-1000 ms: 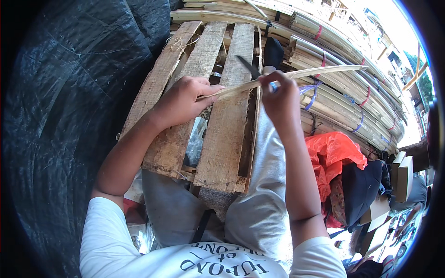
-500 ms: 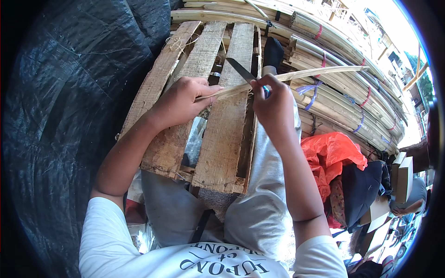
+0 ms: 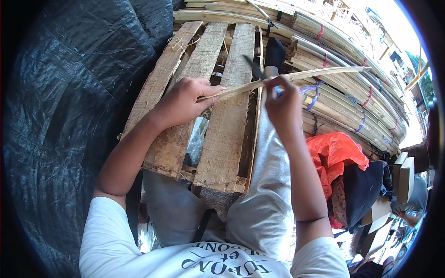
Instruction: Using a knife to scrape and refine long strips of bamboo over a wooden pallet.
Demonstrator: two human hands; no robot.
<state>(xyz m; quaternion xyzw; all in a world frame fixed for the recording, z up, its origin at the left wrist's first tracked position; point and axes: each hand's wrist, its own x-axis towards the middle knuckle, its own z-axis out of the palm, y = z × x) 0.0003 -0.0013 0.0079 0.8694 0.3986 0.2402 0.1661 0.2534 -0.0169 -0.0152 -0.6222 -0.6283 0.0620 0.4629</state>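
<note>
My left forearm reaches up and inward from lower left, wrist over slatted wooden crate [image 3: 227, 143]. Left hand [image 3: 187, 99] closed, thumb and fingers pinching near end of thin wooden strip [image 3: 303, 73]. Strip slants over crate, far end out to right, past crate's edge. My right forearm rises almost straight. Right hand [image 3: 283, 102] curled tight round handle of knife [image 3: 254, 67], dark blade angled up-left. Whether right fingers also touch strip, can't tell.

A tarp [image 3: 83, 116], bundled wood strips [image 3: 340, 105] — it's a makeshift workshop.
</note>
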